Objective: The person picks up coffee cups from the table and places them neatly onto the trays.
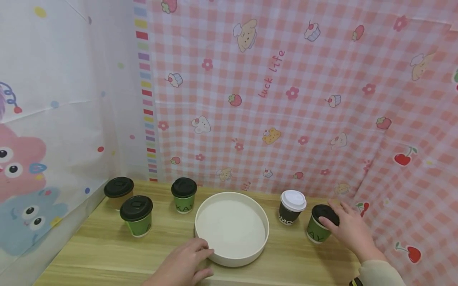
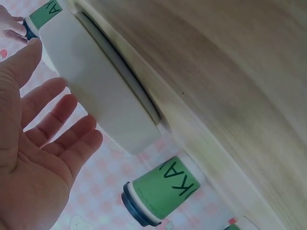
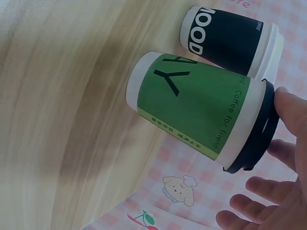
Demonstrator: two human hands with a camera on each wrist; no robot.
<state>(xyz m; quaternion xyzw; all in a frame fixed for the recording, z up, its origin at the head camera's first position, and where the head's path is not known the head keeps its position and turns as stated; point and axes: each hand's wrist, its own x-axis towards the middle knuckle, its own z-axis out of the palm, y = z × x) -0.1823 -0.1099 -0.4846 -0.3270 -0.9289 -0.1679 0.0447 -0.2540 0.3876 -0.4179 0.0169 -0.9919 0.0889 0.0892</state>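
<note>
While the green cup [image 1: 316,233] stands right of the white tray [image 1: 230,226], your right hand [image 1: 352,231] spans its black lid [image 1: 321,211]; whether it clamps cannot be told. Your left hand [image 1: 186,258], fingers relaxed and gripping nothing, lies at the tray's near left edge. Expect a light, squeezable wall; grasp it below the lid. Count one tray and five cups: this, two more green cups [image 1: 139,226] [image 1: 184,203], one black cup [image 1: 288,214], one brown cup [image 1: 125,201].

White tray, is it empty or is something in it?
The tray is empty: in the head view its bare floor shows inside the rim, and the left hand is at its outer side.
</note>
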